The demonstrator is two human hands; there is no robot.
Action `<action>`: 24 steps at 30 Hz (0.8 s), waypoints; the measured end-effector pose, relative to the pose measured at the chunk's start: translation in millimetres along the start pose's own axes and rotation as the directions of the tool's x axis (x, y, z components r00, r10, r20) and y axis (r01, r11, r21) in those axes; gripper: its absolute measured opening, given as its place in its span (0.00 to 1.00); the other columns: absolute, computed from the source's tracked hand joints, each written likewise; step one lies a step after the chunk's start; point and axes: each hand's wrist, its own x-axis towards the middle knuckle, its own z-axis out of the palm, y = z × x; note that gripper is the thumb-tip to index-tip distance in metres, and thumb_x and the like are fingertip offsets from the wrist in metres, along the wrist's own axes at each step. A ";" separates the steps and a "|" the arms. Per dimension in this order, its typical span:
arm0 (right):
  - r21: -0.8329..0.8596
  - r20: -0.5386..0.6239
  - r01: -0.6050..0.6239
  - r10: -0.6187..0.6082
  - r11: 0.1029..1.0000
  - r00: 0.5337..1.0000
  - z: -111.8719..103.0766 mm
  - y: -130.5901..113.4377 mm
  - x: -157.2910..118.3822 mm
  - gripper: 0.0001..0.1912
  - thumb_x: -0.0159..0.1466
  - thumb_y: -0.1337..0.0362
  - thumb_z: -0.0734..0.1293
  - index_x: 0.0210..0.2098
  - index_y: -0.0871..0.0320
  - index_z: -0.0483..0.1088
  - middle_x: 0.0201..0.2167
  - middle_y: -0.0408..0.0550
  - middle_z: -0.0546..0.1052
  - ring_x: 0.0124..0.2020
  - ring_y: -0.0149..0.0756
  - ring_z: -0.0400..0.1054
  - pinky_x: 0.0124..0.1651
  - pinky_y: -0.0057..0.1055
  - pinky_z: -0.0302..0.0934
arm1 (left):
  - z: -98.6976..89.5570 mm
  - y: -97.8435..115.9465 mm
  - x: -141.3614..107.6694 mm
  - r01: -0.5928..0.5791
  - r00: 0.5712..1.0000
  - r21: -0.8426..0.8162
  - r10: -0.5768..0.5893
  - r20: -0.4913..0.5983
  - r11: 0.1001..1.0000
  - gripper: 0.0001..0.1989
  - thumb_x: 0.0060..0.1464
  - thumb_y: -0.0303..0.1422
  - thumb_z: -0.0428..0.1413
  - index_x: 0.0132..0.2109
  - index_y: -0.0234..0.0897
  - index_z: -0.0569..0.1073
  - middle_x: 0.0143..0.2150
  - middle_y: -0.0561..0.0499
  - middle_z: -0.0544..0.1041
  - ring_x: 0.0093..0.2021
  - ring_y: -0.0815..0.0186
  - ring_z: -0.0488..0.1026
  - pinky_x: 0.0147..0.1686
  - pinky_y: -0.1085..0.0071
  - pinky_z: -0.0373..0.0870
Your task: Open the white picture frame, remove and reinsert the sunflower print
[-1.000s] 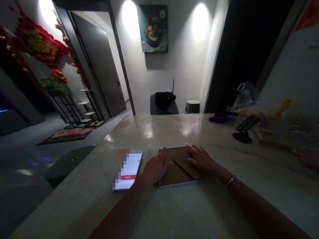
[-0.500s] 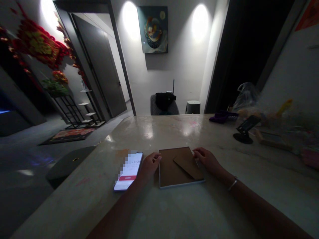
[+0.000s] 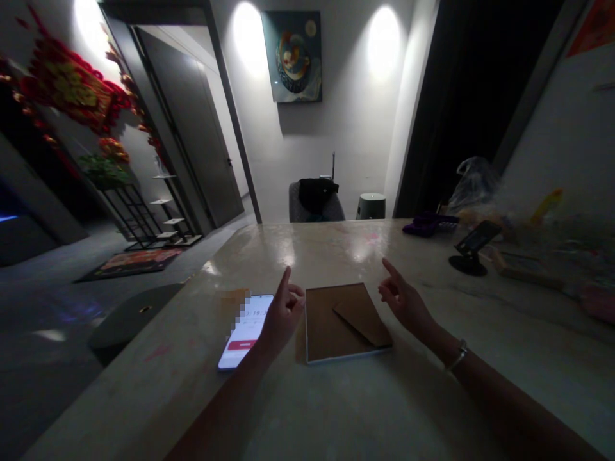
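Left hand (image 3: 282,314) and right hand (image 3: 405,304) have each raised an index finger to point forward, after resting curled at the sides of a brown packet (image 3: 329,330) half a second earlier. A broad, pale table (image 3: 327,410) spans the foreground. The flat packet lies on it between the hands, a slanting flap (image 3: 365,317) across its right part. It appears light and fairly stiff, like card, likely to slide on the smooth top and crease at the flap; its opposite side edges look the surest hold. Neither hand grips anything, the remaining fingers loosely folded; whether the left touches the packet's edge cannot be told. A lit phone (image 3: 245,336) lies partly hidden by the left hand; a bracelet (image 3: 457,356) rings the right wrist.
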 end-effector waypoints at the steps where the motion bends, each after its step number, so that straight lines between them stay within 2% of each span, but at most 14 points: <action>1: -0.040 -0.016 0.036 -0.036 0.999 0.999 -0.2 -0.1 -0.6 0.30 0.60 0.62 0.55 0.60 0.59 0.41 0.28 0.45 0.69 0.26 0.32 0.64 0.32 0.30 0.61 | -0.4 0.3 -0.3 -0.045 0.999 0.042 0.045 -0.005 0.998 0.35 0.51 0.29 0.46 0.61 0.43 0.37 0.36 0.53 0.67 0.25 0.74 0.62 0.30 0.73 0.65; 4: -0.130 -0.032 0.135 -0.140 0.982 0.990 0.6 -0.1 -2.6 0.33 0.60 0.63 0.54 0.61 0.58 0.34 0.33 0.49 0.69 0.29 0.34 0.64 0.35 0.32 0.61 | -0.1 -0.8 -2.2 -0.139 0.990 0.204 0.137 0.025 0.969 0.39 0.51 0.28 0.45 0.61 0.44 0.27 0.36 0.53 0.67 0.27 0.73 0.62 0.33 0.71 0.65; 8: -0.204 0.016 0.211 -0.212 0.956 0.977 6.7 1.6 -6.5 0.33 0.60 0.66 0.53 0.61 0.57 0.32 0.35 0.50 0.69 0.30 0.35 0.63 0.35 0.33 0.61 | 4.1 -8.8 -6.2 -0.217 0.975 0.326 0.187 0.121 0.920 0.38 0.53 0.27 0.43 0.60 0.44 0.24 0.36 0.53 0.67 0.30 0.71 0.63 0.35 0.69 0.65; 10: -0.235 0.075 0.229 -0.217 0.945 0.973 11.5 3.6 -9.7 0.32 0.60 0.68 0.53 0.61 0.56 0.33 0.35 0.51 0.68 0.30 0.35 0.63 0.33 0.32 0.61 | 6.9 -13.6 -8.2 -0.224 0.968 0.336 0.168 0.186 0.915 0.37 0.52 0.25 0.43 0.61 0.45 0.27 0.35 0.53 0.67 0.31 0.70 0.64 0.35 0.70 0.65; 13: -0.249 0.179 0.228 -0.187 0.941 0.966 17.6 6.7 -15.9 0.32 0.59 0.70 0.52 0.61 0.55 0.34 0.35 0.50 0.67 0.29 0.34 0.63 0.31 0.31 0.61 | 9.9 -16.3 -11.3 -0.150 0.957 0.370 0.040 0.287 0.917 0.37 0.49 0.24 0.43 0.61 0.45 0.34 0.35 0.53 0.67 0.31 0.70 0.64 0.34 0.70 0.64; 16: -0.237 0.228 0.225 -0.171 0.945 0.959 19.3 6.7 -21.2 0.32 0.59 0.70 0.52 0.61 0.56 0.35 0.35 0.50 0.67 0.30 0.35 0.64 0.32 0.31 0.61 | 10.8 -12.8 -14.5 -0.100 0.943 0.390 -0.038 0.330 0.915 0.36 0.49 0.23 0.43 0.62 0.45 0.36 0.35 0.53 0.66 0.31 0.70 0.64 0.34 0.70 0.64; 21: -0.222 0.224 0.182 -0.131 0.958 0.966 14.1 -1.0 -23.5 0.30 0.60 0.69 0.52 0.60 0.56 0.39 0.34 0.50 0.67 0.30 0.35 0.63 0.32 0.31 0.60 | 9.0 -7.8 -18.4 -0.144 0.941 0.379 0.008 0.339 0.914 0.35 0.49 0.22 0.43 0.61 0.46 0.37 0.35 0.53 0.65 0.30 0.70 0.63 0.34 0.71 0.62; 24: -0.192 0.219 0.145 -0.102 0.971 0.970 10.3 -8.4 -21.5 0.26 0.61 0.64 0.53 0.59 0.56 0.45 0.34 0.49 0.68 0.31 0.36 0.64 0.34 0.32 0.61 | 6.0 -6.4 -17.1 -0.146 0.957 0.359 0.039 0.288 0.922 0.33 0.50 0.24 0.43 0.61 0.45 0.40 0.34 0.53 0.65 0.30 0.70 0.62 0.33 0.72 0.62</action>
